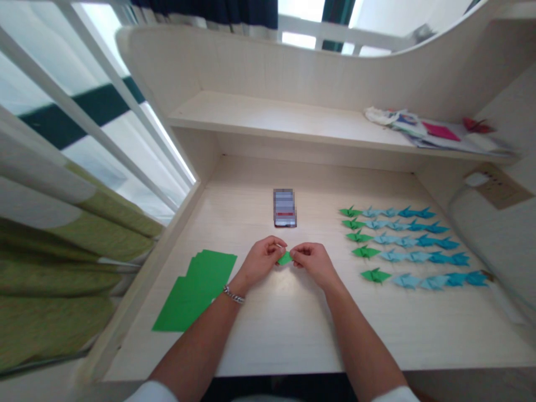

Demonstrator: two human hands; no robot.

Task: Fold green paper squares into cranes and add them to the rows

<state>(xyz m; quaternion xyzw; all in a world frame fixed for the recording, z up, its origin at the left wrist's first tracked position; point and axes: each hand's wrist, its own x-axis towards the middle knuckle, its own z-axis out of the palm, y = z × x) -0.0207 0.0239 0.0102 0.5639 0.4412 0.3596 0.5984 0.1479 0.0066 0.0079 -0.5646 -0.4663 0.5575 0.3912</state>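
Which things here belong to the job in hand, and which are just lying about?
Seems part of the job:
small green paper, between left hand and right hand
green sheets
folded figures

Seems just lying about:
phone, perhaps
pink item on shelf

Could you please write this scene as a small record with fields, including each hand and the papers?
Left hand: its grip on the left end of a small green paper
Right hand: its grip on the right end
Worn on left: chain bracelet
Beyond hands: phone lying on the desk
Desk left: overlapping green sheets
Desk right: five rows of paper birds, each green at the left end, then blue
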